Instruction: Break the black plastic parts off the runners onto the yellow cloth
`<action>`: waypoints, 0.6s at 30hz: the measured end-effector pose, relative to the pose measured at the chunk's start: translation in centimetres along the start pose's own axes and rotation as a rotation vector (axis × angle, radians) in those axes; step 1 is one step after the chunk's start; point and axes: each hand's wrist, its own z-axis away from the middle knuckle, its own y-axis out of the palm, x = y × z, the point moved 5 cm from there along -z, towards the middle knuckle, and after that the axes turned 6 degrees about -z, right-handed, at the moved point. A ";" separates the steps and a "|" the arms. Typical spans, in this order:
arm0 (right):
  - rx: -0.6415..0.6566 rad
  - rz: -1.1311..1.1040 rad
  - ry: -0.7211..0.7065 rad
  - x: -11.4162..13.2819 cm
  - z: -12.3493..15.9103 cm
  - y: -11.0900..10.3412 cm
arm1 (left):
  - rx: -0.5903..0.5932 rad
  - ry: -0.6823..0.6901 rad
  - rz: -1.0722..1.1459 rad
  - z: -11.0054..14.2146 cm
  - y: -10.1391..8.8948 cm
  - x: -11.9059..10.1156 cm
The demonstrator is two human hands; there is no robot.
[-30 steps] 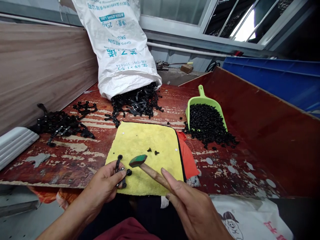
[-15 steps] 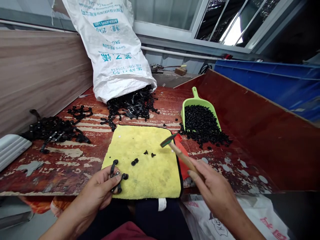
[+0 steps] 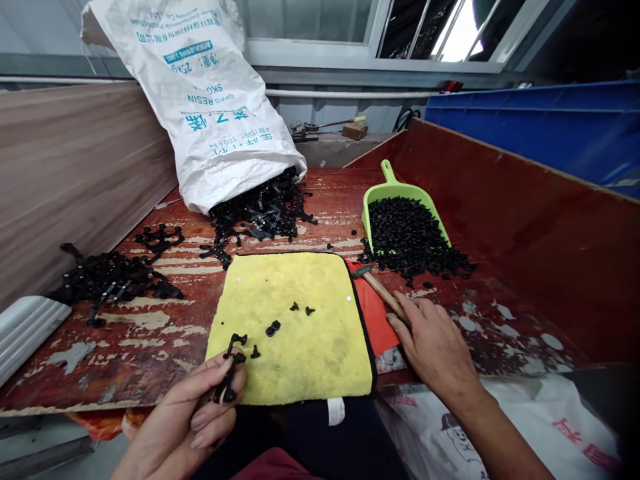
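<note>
Between the thumb and fingers of my left hand (image 3: 200, 407) is a black jointed plastic part (image 3: 230, 373), held just above the front left of a yellow cloth (image 3: 300, 360). My right hand (image 3: 435, 340) grips the wooden handle of a small hammer (image 3: 383, 293). The hammer's head lies low over a red cloth (image 3: 373, 317) at the yellow cloth's right edge. Several small black plugs (image 3: 273, 328) are scattered on the yellow cloth, one of them near my left fingers.
A white sack (image 3: 225, 133) spills black parts (image 3: 265, 213) at the back. More black parts (image 3: 120, 277) are heaped at the left. A green dustpan (image 3: 367, 200) full of small black pieces (image 3: 407, 230) stands back right. A wooden board (image 3: 525, 200) borders the right side.
The hammer has moved right and down, from above the yellow cloth to the red cloth. My left hand has turned the black part over. The camera view has shifted slightly.
</note>
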 end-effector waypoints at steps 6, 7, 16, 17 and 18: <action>-0.110 -0.081 -0.010 -0.3 0.3 -1.6 | -0.140 0.188 -0.125 0.9 -0.1 -1.6; -0.149 -0.149 -0.037 0.4 0.3 -2.3 | -0.165 0.214 -0.122 1.1 -0.2 -1.9; 0.080 -0.500 -0.616 21.0 1.2 -2.5 | -0.164 0.220 -0.120 0.8 -1.0 -0.6; 0.082 -0.454 -0.654 22.3 1.2 -1.9 | -0.154 0.215 -0.134 0.8 -1.1 -0.6; 0.089 -0.426 -0.690 23.1 1.1 -1.4 | -0.152 0.206 -0.156 0.9 -1.3 -0.6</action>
